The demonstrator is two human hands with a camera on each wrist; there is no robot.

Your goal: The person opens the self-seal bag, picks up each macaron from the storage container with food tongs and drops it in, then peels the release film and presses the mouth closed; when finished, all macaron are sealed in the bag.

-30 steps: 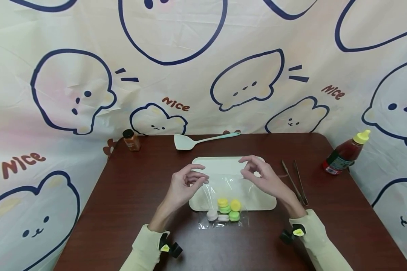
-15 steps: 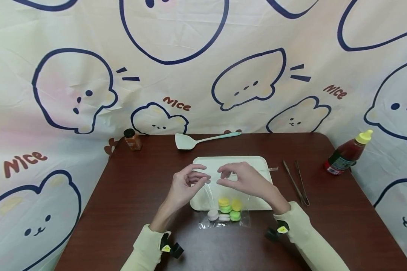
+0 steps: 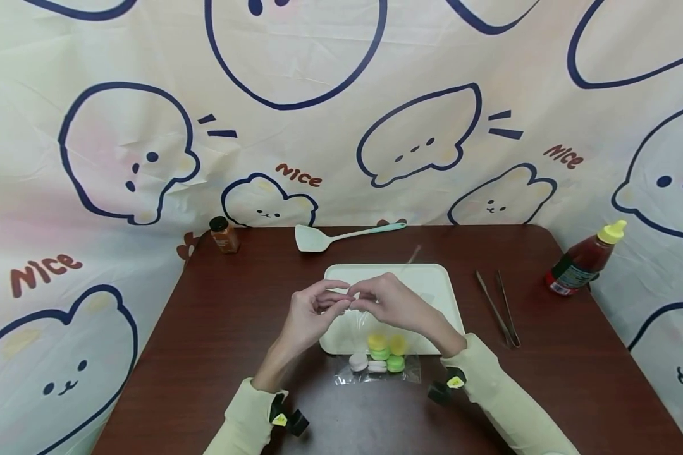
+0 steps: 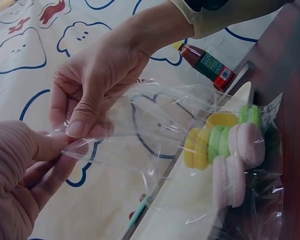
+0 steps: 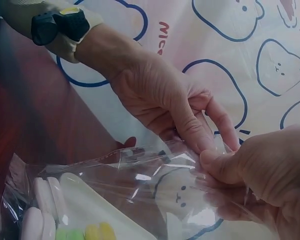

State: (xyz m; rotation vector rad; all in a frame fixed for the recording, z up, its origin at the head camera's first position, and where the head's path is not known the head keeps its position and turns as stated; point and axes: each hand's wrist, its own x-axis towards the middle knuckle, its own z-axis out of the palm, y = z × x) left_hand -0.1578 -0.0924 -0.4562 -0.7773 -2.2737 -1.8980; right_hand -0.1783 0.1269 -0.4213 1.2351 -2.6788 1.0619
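Note:
Several macarons in yellow [image 3: 378, 342], green [image 3: 395, 363] and pale pinkish white [image 4: 247, 145] lie in the bottom of a clear plastic bag [image 4: 155, 132]. The bag's lower end is at the near edge of a white tray [image 3: 439, 287]. My left hand [image 3: 313, 313] pinches the gathered upper end of the bag between thumb and fingers. My right hand [image 3: 398, 306] meets it there, its thumb [image 4: 82, 117] and fingers pinching the film beside the left fingertips. A thin pale strip [image 3: 415, 254] sticks out beyond the right hand; where it begins is hidden.
A pale spatula [image 3: 313, 239] lies behind the tray, with a black-capped spice jar [image 3: 224, 236] at the back left. Metal tongs [image 3: 498, 309] lie right of the tray. A red sauce bottle [image 3: 583, 260] with a yellow cap stands at the table's right edge.
My right hand has moved left from over the tray's right side to my left fingertips, and its fingers have closed on the film. The left hand stays in place.

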